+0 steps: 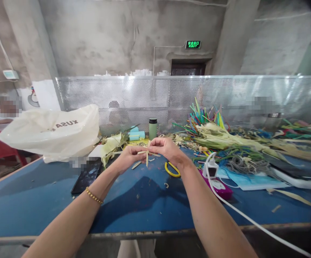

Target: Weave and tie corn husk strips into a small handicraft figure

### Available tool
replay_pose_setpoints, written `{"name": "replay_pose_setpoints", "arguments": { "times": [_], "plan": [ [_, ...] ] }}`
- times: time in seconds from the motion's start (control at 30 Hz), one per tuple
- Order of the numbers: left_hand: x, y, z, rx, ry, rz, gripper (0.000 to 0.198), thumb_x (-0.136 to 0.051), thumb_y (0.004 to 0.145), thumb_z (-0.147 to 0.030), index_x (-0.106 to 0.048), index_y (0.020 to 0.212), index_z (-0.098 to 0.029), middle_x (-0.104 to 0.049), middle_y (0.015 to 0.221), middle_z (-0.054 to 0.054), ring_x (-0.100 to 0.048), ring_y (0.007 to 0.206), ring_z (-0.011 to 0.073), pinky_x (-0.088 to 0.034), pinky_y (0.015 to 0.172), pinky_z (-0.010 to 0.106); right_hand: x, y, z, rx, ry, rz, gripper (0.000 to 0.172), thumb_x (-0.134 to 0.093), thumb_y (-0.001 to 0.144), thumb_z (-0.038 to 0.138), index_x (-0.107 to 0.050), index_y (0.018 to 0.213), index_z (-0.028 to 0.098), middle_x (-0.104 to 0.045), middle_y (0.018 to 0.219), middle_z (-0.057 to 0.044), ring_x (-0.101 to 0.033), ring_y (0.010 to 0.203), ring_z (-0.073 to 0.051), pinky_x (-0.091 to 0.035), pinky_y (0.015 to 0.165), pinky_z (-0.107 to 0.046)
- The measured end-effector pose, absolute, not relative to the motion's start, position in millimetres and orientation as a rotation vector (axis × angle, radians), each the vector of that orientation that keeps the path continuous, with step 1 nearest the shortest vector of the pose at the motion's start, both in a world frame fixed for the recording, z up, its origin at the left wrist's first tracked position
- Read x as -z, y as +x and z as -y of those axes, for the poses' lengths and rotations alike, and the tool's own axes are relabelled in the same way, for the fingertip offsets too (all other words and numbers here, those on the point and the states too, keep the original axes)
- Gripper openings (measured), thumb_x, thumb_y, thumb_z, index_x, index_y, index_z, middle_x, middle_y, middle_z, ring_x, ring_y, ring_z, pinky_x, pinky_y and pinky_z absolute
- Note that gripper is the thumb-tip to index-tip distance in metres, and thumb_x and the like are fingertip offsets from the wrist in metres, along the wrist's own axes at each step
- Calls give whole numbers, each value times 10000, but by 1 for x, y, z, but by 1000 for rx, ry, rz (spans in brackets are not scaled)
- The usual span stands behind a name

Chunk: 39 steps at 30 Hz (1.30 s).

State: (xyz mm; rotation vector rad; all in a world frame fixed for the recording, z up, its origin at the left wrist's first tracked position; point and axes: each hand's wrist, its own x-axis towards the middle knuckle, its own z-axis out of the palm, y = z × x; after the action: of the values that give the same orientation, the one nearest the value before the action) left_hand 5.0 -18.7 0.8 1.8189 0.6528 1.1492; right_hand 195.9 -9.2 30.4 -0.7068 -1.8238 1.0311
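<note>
Pale strips of what looks like corn husk (147,159) cross one another in the air over the blue table. My left hand (130,157), at the end of the arm with a gold bead bracelet (94,195), pinches them from the left. From the right, my right hand (166,147) closes its thumb and fingers on the same crossed strips, near their upper end. Just below my right hand lies a yellow scissors handle (173,170) on the table. Small husk scraps (136,165) are under my left hand.
A tablet (86,177) and a large white plastic bag (53,130) are at left. Behind stands a green bottle (152,129). Husks (220,138), colored strands (206,116) and wire coils (241,163) pile up at right. A white cable (241,211) runs from a charger (211,168) over the front edge.
</note>
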Motion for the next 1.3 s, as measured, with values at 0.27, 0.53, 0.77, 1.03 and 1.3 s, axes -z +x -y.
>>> {"name": "replay_pose_setpoints", "arguments": {
  "times": [0.27,0.53,0.77,1.03,1.3],
  "plan": [
    [-10,6,27,-1133,1893,-692,243,-689,788,-373,-737,809,-136,-625,670,38,-527,646,126,-422,652,266,-29,189,8,-744,-699,1836,178,-703,712,309,-626,750,153,-596,682,5,-523,621,-105,-419,589,-238],
    [-8,6,22,-1137,2047,-838,316,-628,817,-402,-664,672,-123,-589,599,27,-468,563,108,-355,559,243,-26,184,3,-571,-713,1864,139,-662,757,293,-605,773,166,-583,688,7,-513,606,-104,-419,572,-234],
    [-9,7,21,-1253,1989,-925,278,-620,813,-358,-661,680,-117,-592,587,26,-471,537,100,-343,537,234,-25,182,7,-429,-711,1866,117,-622,801,280,-625,772,167,-611,660,-4,-536,575,-116,-422,547,-242],
    [-9,8,22,-1323,1719,-759,318,-699,760,-401,-681,884,-109,-636,663,33,-528,557,109,-398,564,246,-25,175,11,-359,-668,1792,159,-645,812,329,-678,784,176,-659,685,-26,-570,601,-139,-451,575,-269],
    [-9,8,18,-1396,1539,-620,368,-779,688,-276,-620,984,-127,-696,746,46,-631,622,134,-434,620,253,-26,172,15,-215,-614,1834,139,-621,844,306,-698,802,198,-667,771,-39,-565,683,-155,-453,635,-294]
  ]
}}
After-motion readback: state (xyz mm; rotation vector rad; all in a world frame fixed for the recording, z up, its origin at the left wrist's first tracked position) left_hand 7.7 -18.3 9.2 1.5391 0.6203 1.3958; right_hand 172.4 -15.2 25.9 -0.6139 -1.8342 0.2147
